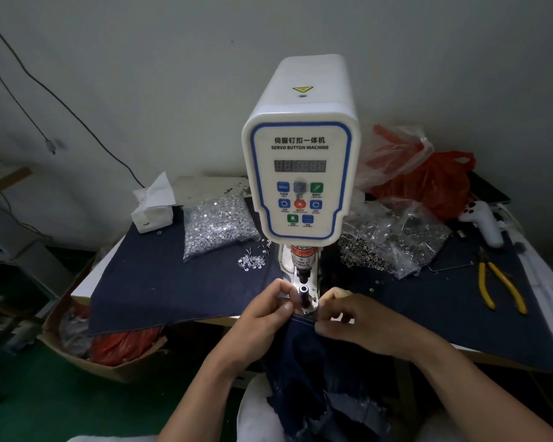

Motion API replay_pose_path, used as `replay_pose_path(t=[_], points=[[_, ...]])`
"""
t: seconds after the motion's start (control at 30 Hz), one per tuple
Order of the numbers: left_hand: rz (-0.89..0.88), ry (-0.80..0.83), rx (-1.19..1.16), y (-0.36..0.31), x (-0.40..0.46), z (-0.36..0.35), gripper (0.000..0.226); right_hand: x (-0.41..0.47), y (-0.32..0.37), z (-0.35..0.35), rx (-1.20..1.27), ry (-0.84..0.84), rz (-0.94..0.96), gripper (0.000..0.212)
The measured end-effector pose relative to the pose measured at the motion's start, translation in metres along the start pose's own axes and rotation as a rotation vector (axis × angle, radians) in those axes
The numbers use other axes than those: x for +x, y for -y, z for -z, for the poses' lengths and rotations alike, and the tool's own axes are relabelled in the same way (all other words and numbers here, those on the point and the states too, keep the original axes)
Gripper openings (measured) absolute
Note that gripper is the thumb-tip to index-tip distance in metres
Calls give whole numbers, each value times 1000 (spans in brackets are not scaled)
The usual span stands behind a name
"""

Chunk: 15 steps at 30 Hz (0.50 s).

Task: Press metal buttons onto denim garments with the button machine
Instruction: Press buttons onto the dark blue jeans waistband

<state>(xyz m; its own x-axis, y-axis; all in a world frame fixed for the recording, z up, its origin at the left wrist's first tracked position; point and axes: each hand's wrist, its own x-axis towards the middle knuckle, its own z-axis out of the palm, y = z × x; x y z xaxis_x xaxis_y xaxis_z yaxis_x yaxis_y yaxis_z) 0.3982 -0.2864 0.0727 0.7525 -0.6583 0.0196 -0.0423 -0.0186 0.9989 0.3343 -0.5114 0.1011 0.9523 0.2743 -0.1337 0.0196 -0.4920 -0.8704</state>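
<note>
A white servo button machine [300, 173] stands at the middle of the table, with its black lower die post [303, 293] at the front edge. A dark denim garment [326, 378] hangs from the table edge down over my lap. My left hand [265, 317] pinches the garment's top edge just left of the die post. My right hand [351, 315] grips the same edge just right of the post, fingers curled over the stitched hem. Whether a button sits on the die is too small to tell.
A clear bag of silver button parts [219, 226] lies left of the machine, with loose pieces [253, 261] beside it. More bagged metal parts [393, 245] lie right. Yellow-handled pliers [498, 287], a white controller [484, 221], red bags [428, 183], a tissue box [154, 207] and a floor carton [87, 349] surround.
</note>
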Motion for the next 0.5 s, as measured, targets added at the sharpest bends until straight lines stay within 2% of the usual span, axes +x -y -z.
replay_pose_path(t=[0.07,0.17,0.23,0.33,0.4,0.5], points=[[11,52,122,-11,-3,-1,10,-4,3,2,18,0,68,14],[74,143,376,-20,-4,4,17,-12,3,5,366,-3,85,18],[88,180,456,-23,-6,6,20,-15,0,2,595,0,60,17],[103,207,356,-26,-15,9,19,-16,-10,3,766,29,10,43],[139,194,249,-25,-21,10,20,-15,-15,8,688,28,-17,46],[138,186,318,-19,-24,12,21,-15,-19,18,345,72,-5,22]])
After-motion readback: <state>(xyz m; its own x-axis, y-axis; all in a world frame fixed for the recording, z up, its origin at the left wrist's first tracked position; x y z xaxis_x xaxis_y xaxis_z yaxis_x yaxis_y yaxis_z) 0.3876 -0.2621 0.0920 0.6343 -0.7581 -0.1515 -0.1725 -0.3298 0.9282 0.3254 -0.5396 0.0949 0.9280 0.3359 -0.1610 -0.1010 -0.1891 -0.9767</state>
